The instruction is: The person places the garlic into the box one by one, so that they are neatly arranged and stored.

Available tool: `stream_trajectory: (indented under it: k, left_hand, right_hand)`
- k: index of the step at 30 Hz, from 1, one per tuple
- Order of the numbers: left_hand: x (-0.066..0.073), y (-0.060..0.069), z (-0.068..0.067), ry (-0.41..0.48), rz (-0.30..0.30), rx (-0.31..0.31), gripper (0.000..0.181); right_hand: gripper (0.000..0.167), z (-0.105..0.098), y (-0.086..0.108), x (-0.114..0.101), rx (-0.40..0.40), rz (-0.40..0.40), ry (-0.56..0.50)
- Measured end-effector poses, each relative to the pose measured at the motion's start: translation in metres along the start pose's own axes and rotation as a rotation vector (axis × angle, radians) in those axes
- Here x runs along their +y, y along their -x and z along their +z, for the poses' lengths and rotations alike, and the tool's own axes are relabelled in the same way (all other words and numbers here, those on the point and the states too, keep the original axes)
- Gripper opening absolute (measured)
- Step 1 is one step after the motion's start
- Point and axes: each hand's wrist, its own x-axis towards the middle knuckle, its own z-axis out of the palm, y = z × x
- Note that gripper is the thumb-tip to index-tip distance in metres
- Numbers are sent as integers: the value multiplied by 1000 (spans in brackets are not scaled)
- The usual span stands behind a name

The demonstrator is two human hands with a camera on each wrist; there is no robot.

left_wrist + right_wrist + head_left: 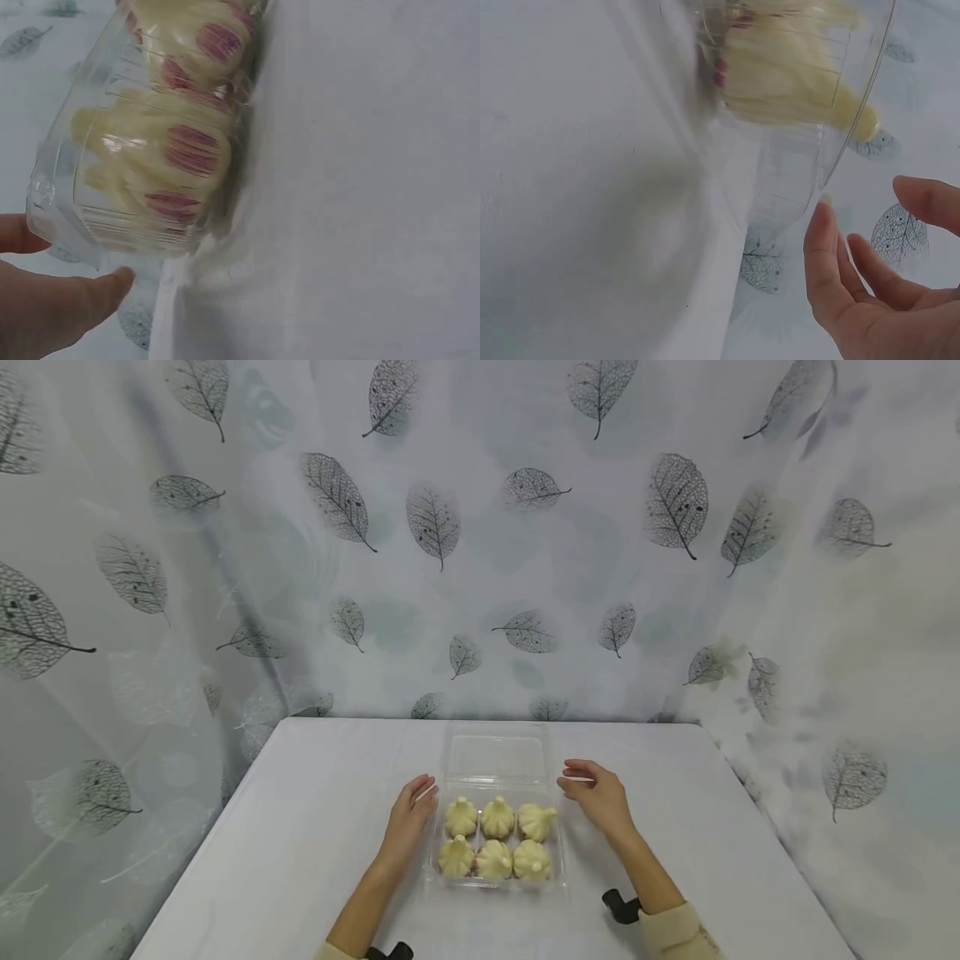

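A clear plastic clamshell box [495,883] lies on the table with its lid [498,756] folded open toward the back. Several pale yellow garlic bulbs [498,818] sit in its compartments in two rows. Purple streaks mark the lower sides of a garlic bulb [165,161] in the left wrist view. My left hand [411,818] is at the box's left side, fingers extended and holding nothing; whether it touches the plastic I cannot tell. On the right, my right hand [600,797] hovers near the box's back corner, its fingers loosely bent around nothing.
A white cloth covers the table [315,802]. Behind it and at both sides hangs a pale curtain [480,585] printed with dark leaves. Black wrist mounts [621,907] are on both forearms.
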Motion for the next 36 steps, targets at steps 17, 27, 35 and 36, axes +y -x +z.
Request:
stream_trajectory:
  k: [17, 27, 35, 36]
  left_hand:
    - [-6, -37, 1, 188, -94, -52, 60]
    - [-15, -37, 0, 310, -43, -79, 61]
    - [-17, -36, 1, 311, -19, -63, 60]
    - [-17, -36, 1, 315, -20, -61, 59]
  right_hand:
    - [50, 12, -7, 18, -148, 159, -240]
    - [47, 13, -5, 21, -190, 199, -270]
    - [48, 14, -7, 26, -174, 201, -314]
    - [47, 14, -8, 27, -170, 200, -317]
